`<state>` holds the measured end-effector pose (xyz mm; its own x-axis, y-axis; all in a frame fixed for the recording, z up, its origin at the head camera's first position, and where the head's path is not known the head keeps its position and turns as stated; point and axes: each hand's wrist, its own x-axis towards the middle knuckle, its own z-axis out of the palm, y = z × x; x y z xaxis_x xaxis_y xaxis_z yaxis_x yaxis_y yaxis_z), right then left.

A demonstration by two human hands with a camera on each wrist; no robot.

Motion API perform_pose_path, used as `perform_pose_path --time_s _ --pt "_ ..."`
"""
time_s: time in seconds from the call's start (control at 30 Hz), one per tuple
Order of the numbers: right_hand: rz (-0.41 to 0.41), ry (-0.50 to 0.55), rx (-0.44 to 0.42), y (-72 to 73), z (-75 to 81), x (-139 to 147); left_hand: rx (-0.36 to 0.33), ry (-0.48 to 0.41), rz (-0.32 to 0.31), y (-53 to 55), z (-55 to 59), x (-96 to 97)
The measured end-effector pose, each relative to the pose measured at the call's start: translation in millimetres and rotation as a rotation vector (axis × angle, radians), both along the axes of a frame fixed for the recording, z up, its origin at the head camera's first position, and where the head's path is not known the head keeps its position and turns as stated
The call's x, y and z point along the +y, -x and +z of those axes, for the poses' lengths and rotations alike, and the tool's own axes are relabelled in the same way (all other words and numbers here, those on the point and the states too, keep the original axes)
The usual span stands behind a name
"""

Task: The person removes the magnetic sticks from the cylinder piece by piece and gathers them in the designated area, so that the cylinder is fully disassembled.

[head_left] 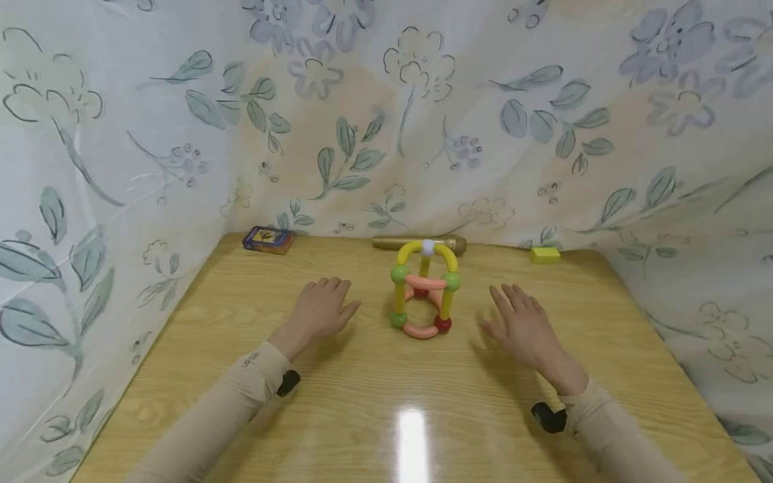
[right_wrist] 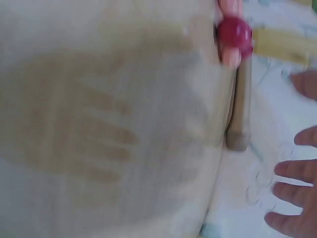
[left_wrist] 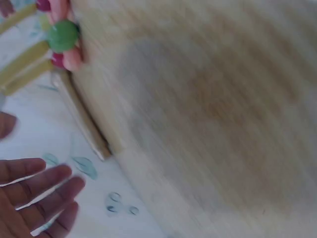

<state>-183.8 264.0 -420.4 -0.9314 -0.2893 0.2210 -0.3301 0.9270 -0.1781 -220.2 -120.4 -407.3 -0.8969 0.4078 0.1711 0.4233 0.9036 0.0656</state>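
- The person's left hand (head_left: 320,312) has its grip spread, apart from the toy frame (head_left: 426,284).
- The right hand's (head_left: 524,329) grip is spread too.
- Between them, the frame stands on the table (head_left: 338,416).

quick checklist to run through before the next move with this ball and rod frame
1. Left hand free: ok, fingers extended, holding nothing.
2. Right hand free: ok, likewise.
3. Frame upright on the table: ok.
4. Space between each hand and the frame: ok, nothing in it.
5. Microphone apart from the frame: ok, lies behind it.
6. Joints firmly seated: cannot tell.
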Motion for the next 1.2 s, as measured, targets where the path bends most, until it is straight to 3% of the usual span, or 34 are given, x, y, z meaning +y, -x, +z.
perform_pose_path --time_s 0.07,0.13,0.2,0.27,0.37,0.5,0.6,0.7,0.9,1.07,1.2 --pt "0.026 0.011 0.098 -11.9 -0.9 -5 0.103 -0.055 -0.028 -9.4 -1.6 -0.1" --pt "0.044 0.033 0.193 -24.9 -2.6 -11 0.165 -0.124 -0.052 -19.0 -2.6 1.2" --pt "0.047 0.071 0.248 -37.4 -4.0 -17 0.15 -0.212 -0.071 -28.5 -1.9 4.7" --pt "0.047 0.147 0.245 -45.6 -5.4 -23 0.069 -0.313 -0.077 -34.6 -1.3 10.4" --pt "0.05 0.295 0.163 -45.7 -5.2 -33 -0.104 -0.497 -0.073 -35.2 -2.0 21.9" --pt "0.053 0.48 -0.017 -29.0 -5.9 -46 -0.328 -0.734 -0.045 -23.8 -10.2 37.7" --pt "0.041 0.581 -0.142 -15.3 -8.8 -55 -0.427 -0.836 -0.03 -13.2 -19.3 48.3" --pt "0.03 0.646 -0.237 -5.8 -12.3 -61 -0.463 -0.872 -0.036 -4.8 -27.3 57.9" --pt "0.027 0.687 -0.326 -0.6 -17.6 -68 -0.426 -0.854 -0.067 -1.0 -34.3 70.7" --pt "0.05 0.685 -0.296 -7.8 -19.2 -67 -0.354 -0.789 -0.104 -6.7 -34.1 71.8" --pt "0.046 0.689 -0.331 -24.2 -20.1 -65 -0.335 -0.713 -0.136 -21.0 -31.8 67.4"
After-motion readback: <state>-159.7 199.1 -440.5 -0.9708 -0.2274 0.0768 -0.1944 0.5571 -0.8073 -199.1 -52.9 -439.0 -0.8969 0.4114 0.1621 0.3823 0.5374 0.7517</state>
